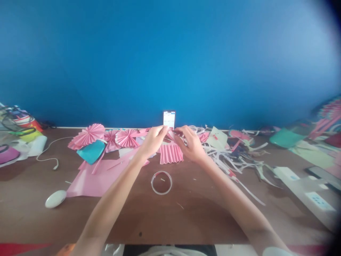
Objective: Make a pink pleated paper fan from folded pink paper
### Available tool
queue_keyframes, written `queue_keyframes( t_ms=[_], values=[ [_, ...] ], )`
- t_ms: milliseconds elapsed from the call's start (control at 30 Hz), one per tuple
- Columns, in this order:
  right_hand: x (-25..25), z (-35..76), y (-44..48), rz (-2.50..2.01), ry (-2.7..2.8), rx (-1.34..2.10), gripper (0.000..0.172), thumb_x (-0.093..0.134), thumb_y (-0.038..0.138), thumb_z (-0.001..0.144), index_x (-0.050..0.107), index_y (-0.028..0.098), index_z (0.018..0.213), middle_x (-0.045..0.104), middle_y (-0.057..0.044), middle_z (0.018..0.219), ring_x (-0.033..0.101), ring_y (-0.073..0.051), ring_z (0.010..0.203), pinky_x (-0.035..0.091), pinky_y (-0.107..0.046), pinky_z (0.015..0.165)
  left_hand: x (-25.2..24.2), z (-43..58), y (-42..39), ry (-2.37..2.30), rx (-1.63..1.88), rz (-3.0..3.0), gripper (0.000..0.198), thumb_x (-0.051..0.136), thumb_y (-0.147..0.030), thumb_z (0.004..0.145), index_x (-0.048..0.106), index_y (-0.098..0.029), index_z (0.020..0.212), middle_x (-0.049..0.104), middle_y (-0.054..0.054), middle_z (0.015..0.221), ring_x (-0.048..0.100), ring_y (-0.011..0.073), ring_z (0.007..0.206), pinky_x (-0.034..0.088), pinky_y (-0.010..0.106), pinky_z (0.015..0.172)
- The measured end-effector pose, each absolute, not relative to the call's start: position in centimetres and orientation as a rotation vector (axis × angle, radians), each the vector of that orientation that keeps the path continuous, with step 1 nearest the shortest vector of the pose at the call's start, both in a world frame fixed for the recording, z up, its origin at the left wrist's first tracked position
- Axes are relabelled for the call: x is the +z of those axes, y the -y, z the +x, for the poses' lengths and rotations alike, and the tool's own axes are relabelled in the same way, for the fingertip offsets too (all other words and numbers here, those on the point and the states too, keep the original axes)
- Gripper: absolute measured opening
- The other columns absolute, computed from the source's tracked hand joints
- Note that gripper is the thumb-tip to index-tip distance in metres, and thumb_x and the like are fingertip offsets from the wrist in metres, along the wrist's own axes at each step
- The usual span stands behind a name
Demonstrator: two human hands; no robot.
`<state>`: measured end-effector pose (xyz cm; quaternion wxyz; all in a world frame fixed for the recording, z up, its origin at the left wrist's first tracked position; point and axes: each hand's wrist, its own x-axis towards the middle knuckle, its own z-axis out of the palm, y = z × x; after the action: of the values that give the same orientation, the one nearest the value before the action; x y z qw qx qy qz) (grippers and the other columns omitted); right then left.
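Both my hands are raised near the back of the table, in front of a phone (pixel 168 120) propped at the wall. My left hand (pixel 153 140) pinches one side of a small pink paper strip (pixel 171 135). At its other side the fingers of my right hand (pixel 190 143) are bent closed on the same strip; the fingertips are partly blurred. Just below the hands lies a pleated pink paper (pixel 172 154). Nearer to me, a clear ring-shaped roll of tape (pixel 161 182) rests flat on the table.
Folded pink paper fans (pixel 89 137), a teal paper (pixel 91 152) and a pink sheet (pixel 92 177) lie left, near a white computer mouse (pixel 55 199). Tangled white paper strips (pixel 229 158) spread out right. A power strip (pixel 303 188) sits at the right edge.
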<state>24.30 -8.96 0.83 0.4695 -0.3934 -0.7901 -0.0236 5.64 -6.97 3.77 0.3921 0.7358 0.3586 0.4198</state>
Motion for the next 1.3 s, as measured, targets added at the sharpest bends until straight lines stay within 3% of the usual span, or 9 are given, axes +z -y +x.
queue_keyframes(
  t_ms=[100,233,400,567,767,967,1033,1167,1300],
  values=[
    [1.2,24.2,9.2,-1.05,1.904,0.123,0.019,0.056,0.036,0.099,0.06,0.021,0.109,0.068,-0.008,0.096,0.064,-0.02,0.082,0.049,-0.032,0.068,3.8,5.9,7.1,-0.914,1.059,1.937,0.048,0.039,-0.056,0.098,0.065,-0.017,0.088,0.062,0.004,0.075,0.063,0.0174,0.072,0.054,0.027,0.067],
    [0.7,24.5,8.6,-1.058,1.855,0.155,0.018,0.058,0.037,0.098,0.06,0.02,0.105,0.069,-0.006,0.093,0.063,-0.019,0.08,0.048,-0.032,0.069,4.0,5.9,7.4,-0.905,1.066,2.015,0.045,0.045,-0.055,0.096,0.068,-0.017,0.088,0.062,0.004,0.068,0.063,0.0188,0.07,0.051,0.027,0.068],
    [0.4,24.8,8.1,-1.029,1.898,0.069,0.012,0.053,0.029,0.099,0.06,0.02,0.096,0.071,-0.007,0.092,0.061,-0.021,0.084,0.046,-0.035,0.074,4.4,5.8,7.8,-0.85,1.0,2.084,0.033,0.062,-0.049,0.088,0.07,-0.02,0.102,0.072,0.006,0.084,0.067,0.0221,0.085,0.051,0.028,0.073],
    [0.4,24.5,8.1,-1.04,1.92,0.044,0.014,0.051,0.029,0.1,0.061,0.021,0.097,0.071,-0.007,0.091,0.063,-0.022,0.087,0.045,-0.034,0.075,3.9,6.1,7.8,-0.902,1.069,2.135,0.032,0.051,-0.043,0.094,0.07,-0.018,0.098,0.071,0.006,0.079,0.064,0.0184,0.073,0.048,0.027,0.068],
    [0.4,24.1,8.6,-1.12,1.927,0.201,0.028,0.044,0.041,0.103,0.061,0.019,0.102,0.069,-0.005,0.081,0.06,-0.017,0.065,0.039,-0.027,0.059,2.8,6.5,7.5,-0.941,1.177,2.115,0.036,0.041,-0.042,0.1,0.066,-0.016,0.093,0.067,0.005,0.072,0.059,0.0155,0.065,0.045,0.026,0.062],
    [0.7,24.0,9.1,-1.172,1.885,0.248,0.029,0.045,0.043,0.102,0.061,0.019,0.106,0.059,0.001,0.064,0.052,-0.013,0.054,0.034,-0.025,0.054,2.4,6.6,6.7,-0.882,1.208,2.046,0.038,0.041,-0.045,0.101,0.062,-0.016,0.09,0.064,0.004,0.075,0.059,0.0142,0.066,0.046,0.025,0.062],
    [0.9,23.9,9.3,-1.142,1.826,0.345,0.029,0.048,0.044,0.101,0.059,0.02,0.11,0.053,0.004,0.059,0.048,-0.012,0.051,0.033,-0.024,0.052,2.6,6.2,6.4,-0.794,1.174,1.993,0.037,0.043,-0.046,0.1,0.063,-0.016,0.094,0.065,0.004,0.08,0.062,0.0144,0.071,0.049,0.026,0.066],
    [1.3,23.4,9.7,-1.048,1.606,0.674,0.029,0.046,0.048,0.1,0.054,0.023,0.112,0.046,0.008,0.053,0.042,-0.01,0.044,0.031,-0.022,0.044,3.0,5.5,6.0,-0.618,1.025,1.772,0.04,0.062,-0.044,0.091,0.055,-0.021,0.123,0.066,0.007,0.102,0.069,0.0175,0.085,0.057,0.031,0.076],
    [1.6,22.8,10.1,-1.0,1.51,0.822,0.029,0.05,0.049,0.098,0.053,0.022,0.108,0.054,0.007,0.057,0.048,-0.01,0.044,0.036,-0.021,0.042,3.1,5.6,5.9,-0.555,0.986,1.734,0.034,0.058,-0.045,0.093,0.057,-0.019,0.116,0.063,0.007,0.105,0.066,0.0161,0.089,0.058,0.031,0.08]
  ],
)
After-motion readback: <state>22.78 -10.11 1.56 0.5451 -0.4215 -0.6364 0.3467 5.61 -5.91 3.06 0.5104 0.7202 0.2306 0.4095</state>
